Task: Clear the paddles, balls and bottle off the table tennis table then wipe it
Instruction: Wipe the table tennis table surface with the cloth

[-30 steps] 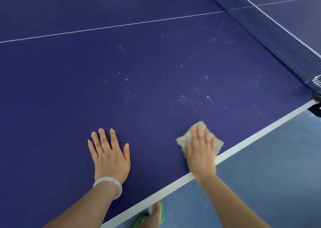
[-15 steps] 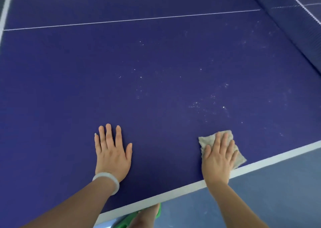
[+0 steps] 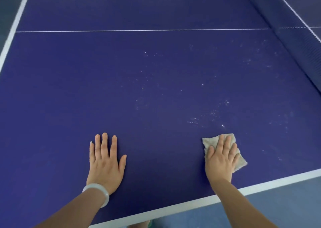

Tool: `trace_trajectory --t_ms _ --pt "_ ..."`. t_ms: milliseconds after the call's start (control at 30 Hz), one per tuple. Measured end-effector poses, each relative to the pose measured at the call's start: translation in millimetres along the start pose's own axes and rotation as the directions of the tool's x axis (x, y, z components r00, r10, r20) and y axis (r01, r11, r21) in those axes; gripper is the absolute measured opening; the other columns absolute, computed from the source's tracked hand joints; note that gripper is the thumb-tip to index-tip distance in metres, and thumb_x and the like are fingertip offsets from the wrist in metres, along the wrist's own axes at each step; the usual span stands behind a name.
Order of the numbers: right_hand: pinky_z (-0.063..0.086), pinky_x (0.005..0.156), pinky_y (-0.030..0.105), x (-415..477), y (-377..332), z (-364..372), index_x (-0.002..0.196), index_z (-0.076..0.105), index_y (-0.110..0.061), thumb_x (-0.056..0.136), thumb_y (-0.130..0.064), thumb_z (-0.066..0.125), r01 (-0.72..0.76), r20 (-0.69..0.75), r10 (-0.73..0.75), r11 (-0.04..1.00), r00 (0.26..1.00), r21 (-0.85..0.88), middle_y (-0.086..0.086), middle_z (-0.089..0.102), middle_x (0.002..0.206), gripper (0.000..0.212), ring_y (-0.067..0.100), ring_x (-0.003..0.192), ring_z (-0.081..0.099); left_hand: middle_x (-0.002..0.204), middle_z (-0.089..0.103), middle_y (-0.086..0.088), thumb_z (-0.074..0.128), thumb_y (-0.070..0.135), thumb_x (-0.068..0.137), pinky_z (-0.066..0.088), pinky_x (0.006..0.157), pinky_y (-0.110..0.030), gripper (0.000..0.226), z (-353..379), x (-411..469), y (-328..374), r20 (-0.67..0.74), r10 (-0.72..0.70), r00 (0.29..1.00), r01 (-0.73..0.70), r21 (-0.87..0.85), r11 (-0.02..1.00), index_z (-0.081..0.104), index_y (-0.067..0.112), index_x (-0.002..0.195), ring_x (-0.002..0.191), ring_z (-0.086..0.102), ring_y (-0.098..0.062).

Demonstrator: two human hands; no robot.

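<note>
A dark blue table tennis table [image 3: 139,71] fills the view, with white specks of dust scattered across its right half. My right hand [image 3: 221,160] presses flat, fingers straight, on a small beige cloth [image 3: 211,141] near the table's near white edge line. My left hand [image 3: 105,161] rests flat on the bare surface to the left, fingers spread, a pale bangle on its wrist. No paddles, balls or bottle are in view.
The net [image 3: 295,42] runs along the right side. A thin white centre line [image 3: 139,30] crosses the table at the back. White edge bands border the left and near sides. Blue floor [image 3: 278,208] lies below the near edge.
My right hand has slid the cloth to the right along the near edge. The view has turned left, so the net sits further right. My left hand stays flat in place.
</note>
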State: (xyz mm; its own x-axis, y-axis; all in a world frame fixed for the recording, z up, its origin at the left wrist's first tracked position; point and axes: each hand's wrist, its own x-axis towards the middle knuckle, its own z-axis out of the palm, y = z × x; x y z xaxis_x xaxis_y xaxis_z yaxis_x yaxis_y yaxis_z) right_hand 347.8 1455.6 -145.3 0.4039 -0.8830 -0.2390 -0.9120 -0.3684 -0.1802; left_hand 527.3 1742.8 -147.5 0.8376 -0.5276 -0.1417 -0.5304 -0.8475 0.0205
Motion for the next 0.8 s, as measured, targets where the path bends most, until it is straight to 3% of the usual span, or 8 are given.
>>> trace_trajectory --t_ms 100,167,233,400,467,600,733,800 --pt "0.004 0.122 0.053 -35 -39 15 0.154 0.001 -0.018 0.103 -0.040 0.011 0.196 -0.023 -0.198 0.978 0.980 -0.066 0.008 0.002 0.164 0.056 0.033 0.151 0.001 0.157 0.021 -0.024 0.019 0.049 0.097 0.016 0.118 -0.057 0.071 -1 0 0 0.005 0.002 1.000 -0.002 -0.008 1.000 0.032 0.003 0.150 0.149 0.010 -0.040" --pt "0.005 0.121 0.051 -55 -68 25 0.156 0.010 -0.017 0.102 -0.040 0.012 0.441 0.040 -0.439 0.892 0.898 -0.104 0.006 0.004 0.164 0.059 0.031 0.152 0.002 0.157 0.022 -0.025 0.018 0.049 0.097 0.017 0.118 -0.057 0.072 -2 1 2 0.011 0.002 1.000 -0.002 -0.011 1.000 0.032 0.003 0.149 0.148 0.010 -0.041" --pt "0.004 0.121 0.050 -55 -88 32 0.157 0.007 -0.018 0.103 -0.040 0.012 0.619 0.110 -0.609 0.772 0.786 -0.147 0.004 -0.001 0.165 0.059 0.028 0.152 -0.005 0.156 0.024 -0.025 0.016 0.049 0.096 0.017 0.118 -0.057 0.073 -3 1 2 0.012 -0.002 1.000 0.002 -0.022 1.000 0.034 0.002 0.149 0.148 0.012 -0.041" --pt "-0.007 0.122 0.046 9 -96 16 0.156 -0.008 -0.024 0.102 -0.043 0.003 0.785 0.216 -0.755 0.591 0.620 -0.188 -0.005 -0.022 0.162 0.059 0.023 0.149 -0.019 0.152 0.033 -0.026 0.005 0.052 0.097 0.021 0.118 -0.056 0.081 -21 6 20 -0.019 -0.050 0.999 0.048 -0.105 0.993 0.044 -0.002 0.142 0.145 0.021 -0.042" --pt "-0.011 0.122 0.043 43 -79 5 0.155 -0.011 -0.027 0.102 -0.043 0.006 0.717 0.195 -0.690 0.675 0.697 -0.172 -0.008 -0.025 0.160 0.058 0.021 0.149 -0.021 0.150 0.035 -0.025 0.013 0.047 0.098 0.025 0.117 -0.055 0.073 -27 8 39 -0.047 -0.029 0.998 0.024 -0.100 0.995 0.047 -0.003 0.140 0.144 0.026 -0.041" --pt "-0.007 0.122 0.045 89 -6 -18 0.156 -0.009 -0.026 0.103 -0.043 0.010 0.332 0.088 -0.322 0.932 0.943 -0.144 -0.005 -0.018 0.163 0.058 0.022 0.151 -0.014 0.155 0.028 -0.023 0.008 0.051 0.096 0.021 0.119 -0.054 0.077 -19 10 83 0.001 -0.011 1.000 0.011 -0.073 0.997 0.036 0.000 0.147 0.147 0.019 -0.039" --pt "-0.001 0.121 0.051 68 23 -21 0.157 -0.008 -0.020 0.103 -0.041 0.011 0.014 0.028 -0.011 0.995 1.000 -0.101 0.004 -0.013 0.164 0.060 0.029 0.151 -0.008 0.159 0.014 -0.026 0.003 0.055 0.095 0.010 0.119 -0.057 0.083 -2 7 99 0.038 -0.054 0.998 0.054 -0.003 0.999 0.017 -0.004 0.151 0.149 0.005 -0.042" --pt "-0.001 0.121 0.052 39 2 -10 0.155 -0.011 -0.018 0.102 -0.041 0.009 0.005 -0.012 -0.006 0.995 1.000 -0.102 0.007 -0.013 0.164 0.061 0.032 0.151 -0.010 0.158 0.016 -0.028 0.008 0.055 0.096 0.012 0.118 -0.059 0.082 1 8 99 0.019 -0.049 0.999 0.049 -0.006 0.999 0.021 -0.006 0.150 0.148 0.007 -0.043"
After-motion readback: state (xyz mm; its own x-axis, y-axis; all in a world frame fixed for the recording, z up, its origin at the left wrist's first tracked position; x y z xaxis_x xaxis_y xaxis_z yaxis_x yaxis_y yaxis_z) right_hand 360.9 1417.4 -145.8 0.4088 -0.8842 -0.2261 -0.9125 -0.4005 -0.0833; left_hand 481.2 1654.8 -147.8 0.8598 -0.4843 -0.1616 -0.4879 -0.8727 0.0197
